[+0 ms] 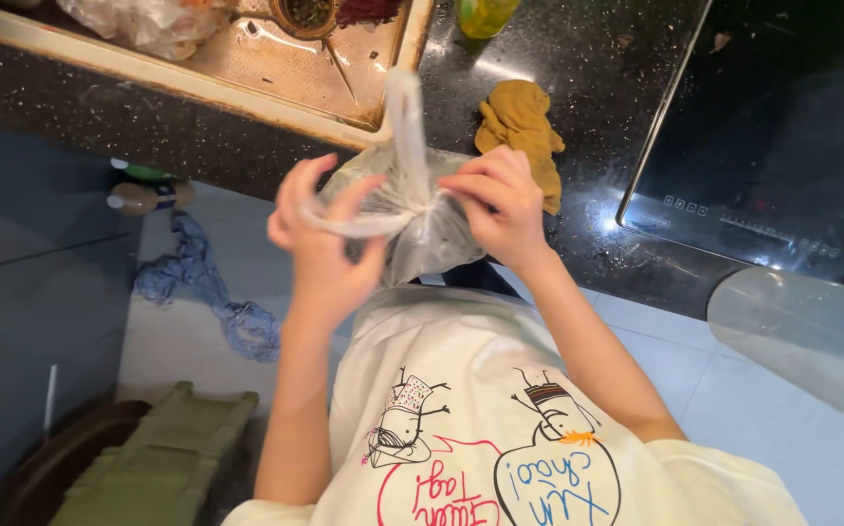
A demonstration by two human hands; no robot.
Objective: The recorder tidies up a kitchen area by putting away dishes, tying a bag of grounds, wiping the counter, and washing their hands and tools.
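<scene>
A dark speckled worktop (597, 68) runs along the top, above a pale tiled floor (188, 331). A black glass hob (782, 127) sits at right, cut off by the frame, and a sink (276, 68) is cropped at the top, its contents hard to make out. A mustard cloth (524, 131) lies crumpled on the worktop. Over its edge, a clear plastic bag (422, 229) is held, its contents unclear. The left hand (329, 244) pinches one twisted strand of it; the right hand (500, 205) grips the knot.

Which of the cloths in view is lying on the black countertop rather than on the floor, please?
The mustard-yellow cloth, crumpled on the countertop beside the right hand; the blue cloth lies on the floor.
</scene>
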